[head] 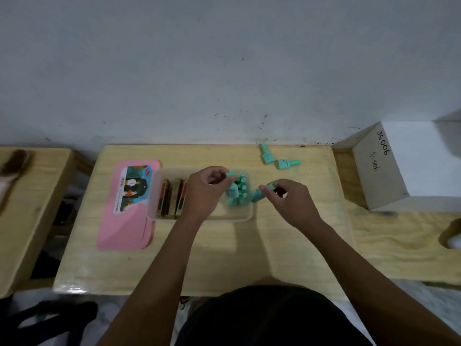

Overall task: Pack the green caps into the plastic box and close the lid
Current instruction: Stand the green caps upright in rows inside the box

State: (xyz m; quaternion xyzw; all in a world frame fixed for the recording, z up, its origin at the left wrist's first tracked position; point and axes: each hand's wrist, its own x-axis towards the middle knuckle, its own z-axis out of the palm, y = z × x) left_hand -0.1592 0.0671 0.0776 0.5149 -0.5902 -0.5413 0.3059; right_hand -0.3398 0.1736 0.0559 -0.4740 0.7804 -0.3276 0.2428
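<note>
A clear plastic box [239, 217] stands mid-table with several green caps [238, 193] upright in its right part. My left hand [203, 189] hovers over the box, fingertips pinching one green cap [230, 174] above the cluster. My right hand [290, 199] is at the box's right wall, gripping another green cap [257, 194]. Two more green caps lie on their sides near the table's back edge: one [267, 154] and, to its right, the other [288, 163]. The pink lid [127, 221] lies flat to the left of the box.
Dark, red-edged flat items [172, 201] stand in the box's left part. A white carton marked JS006 [409, 166] sits at the right. A separate wooden table [30, 208] with a brush [15, 163] is at the left. The wall runs close behind.
</note>
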